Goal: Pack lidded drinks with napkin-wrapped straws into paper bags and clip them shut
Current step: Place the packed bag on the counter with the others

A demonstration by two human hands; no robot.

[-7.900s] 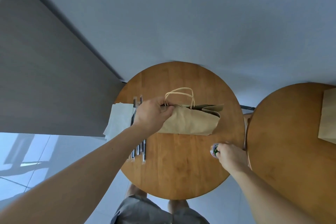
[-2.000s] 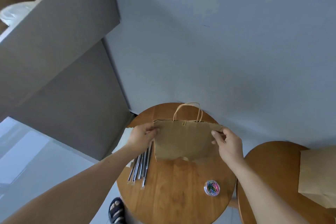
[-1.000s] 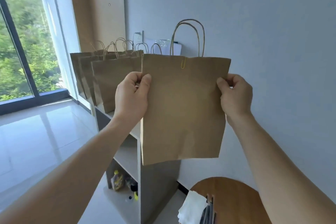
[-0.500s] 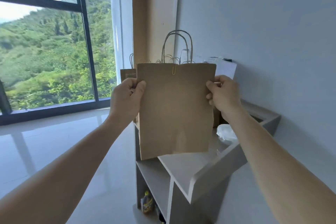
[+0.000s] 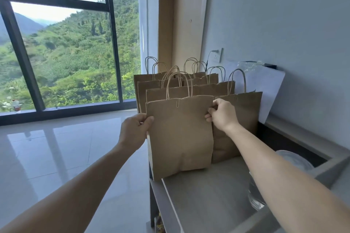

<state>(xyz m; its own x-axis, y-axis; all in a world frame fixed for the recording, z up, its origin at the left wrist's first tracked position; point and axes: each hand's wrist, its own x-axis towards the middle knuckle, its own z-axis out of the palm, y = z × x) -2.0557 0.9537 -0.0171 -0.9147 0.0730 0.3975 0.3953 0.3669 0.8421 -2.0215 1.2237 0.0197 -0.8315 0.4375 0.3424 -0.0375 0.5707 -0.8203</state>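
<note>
Holding: I see both hands on one brown paper bag (image 5: 180,134), which hangs upright with its flat front turned to the camera.
Left hand: the left hand (image 5: 135,131) grips the bag's left edge below the top corner, with the thumb on the front and the fingers (image 5: 141,119) curled round behind.
Right hand: the right hand (image 5: 221,114) pinches the bag's right edge just under the top corner, higher than the left hand.
Clip: a pale paper clip (image 5: 177,103) sits over the bag's top rim, between the two feet of the twisted handle (image 5: 179,85); the mouth lies flat.
Bag's place: it hangs between my two hands, over the near left corner of the grey shelf unit (image 5: 208,195). I cannot tell whether its base touches the top.
Writing: the bag's front is plain brown. The label on the small bottle (image 5: 16,105) at the window sill (image 5: 75,108) is too small to read.
Other bags: a row of like bags (image 5: 189,86) stands upright just behind. One more bag (image 5: 244,119) stands to the right, partly behind the right hand.
Right side: clear plastic ware (image 5: 295,159) sits partly hidden by my right forearm.
Wall: a wall socket (image 5: 217,55) holds a plug.
</note>
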